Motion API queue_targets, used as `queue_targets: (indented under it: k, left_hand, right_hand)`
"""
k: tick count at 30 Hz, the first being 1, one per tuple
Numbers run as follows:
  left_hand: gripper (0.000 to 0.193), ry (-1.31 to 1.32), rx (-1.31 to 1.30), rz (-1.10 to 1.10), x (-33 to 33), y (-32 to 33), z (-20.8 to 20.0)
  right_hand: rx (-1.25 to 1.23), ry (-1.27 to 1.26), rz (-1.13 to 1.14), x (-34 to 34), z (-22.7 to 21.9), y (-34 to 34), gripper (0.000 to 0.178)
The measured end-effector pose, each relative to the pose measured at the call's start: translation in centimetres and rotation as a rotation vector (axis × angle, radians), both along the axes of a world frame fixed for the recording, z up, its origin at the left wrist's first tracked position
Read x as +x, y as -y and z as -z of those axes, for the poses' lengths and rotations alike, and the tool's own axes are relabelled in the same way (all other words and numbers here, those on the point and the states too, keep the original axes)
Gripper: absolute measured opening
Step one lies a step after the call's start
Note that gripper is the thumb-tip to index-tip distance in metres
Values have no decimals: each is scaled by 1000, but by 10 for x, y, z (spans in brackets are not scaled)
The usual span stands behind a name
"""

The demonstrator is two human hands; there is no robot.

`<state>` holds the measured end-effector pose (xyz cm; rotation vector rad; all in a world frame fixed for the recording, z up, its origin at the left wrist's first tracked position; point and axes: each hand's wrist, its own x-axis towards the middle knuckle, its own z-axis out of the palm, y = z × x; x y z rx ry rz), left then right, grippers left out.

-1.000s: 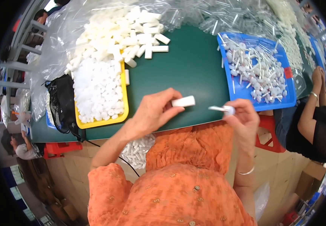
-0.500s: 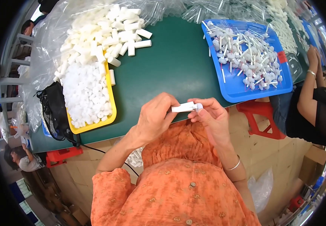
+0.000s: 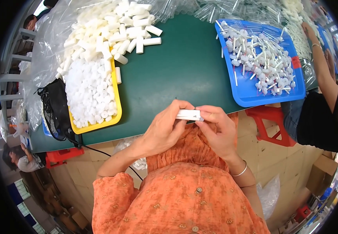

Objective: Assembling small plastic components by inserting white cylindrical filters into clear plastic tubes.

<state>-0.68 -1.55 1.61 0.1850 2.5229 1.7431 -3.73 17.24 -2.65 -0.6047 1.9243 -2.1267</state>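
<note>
Head view, 1 entry.

Item held: white tube, short and cylindrical, long axis roughly level, running left to right across the picture, just off the near edge of the green table and above the lap.

Left hand: fingers curled closed around the left and middle of the tube, thumb on top. Firm wrap.

Right hand: fingertips pinched closed at the tube's right end, where a small grey tip shows; what sits under the fingers is hidden. Both hands touch the tube; the right hand lies directly along its axis, at the open end.

Surroundings: yellow tray of small white caps to the left, with a heap of white tubes behind it; blue tray of white stemmed parts to the right, nearer the right hand. Bare green surface between the 2 trays, straight ahead of the hands, gives open room. A second person's arm lies beyond the blue tray, well apart.
</note>
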Motion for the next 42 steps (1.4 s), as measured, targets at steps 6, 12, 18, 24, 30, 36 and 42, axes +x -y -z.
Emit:
queue_targets:
  k: [6,12,18,24,30,36,42]
  left_hand:
    - [23,428,283,16,-4,4,-3]
    - [22,494,337,1,-11,5,-2]
    - [13,515,223,28,-18,2,-6]
    - [21,471,278,146,-40,4,-25]
    - [14,-377,-315,98,-191,11,-15]
    - [23,-508,-763,-166,-315,-15,6]
    - [30,-365,-1008,-190,-314,5,21]
  right_hand:
    - [190,-492,121,2,0,1,32]
    - [52,-78,-14,-4,-9,-4,33]
    - [310,-381,83,-16,-24,-2,35]
    - [365,-568,97,-31,-25,-1,25]
    - [422,-546,197,-40,-3,18,20]
    - [482,-645,197,-32,6,26,20]
    - [447,-557,206,-22,3,22,24]
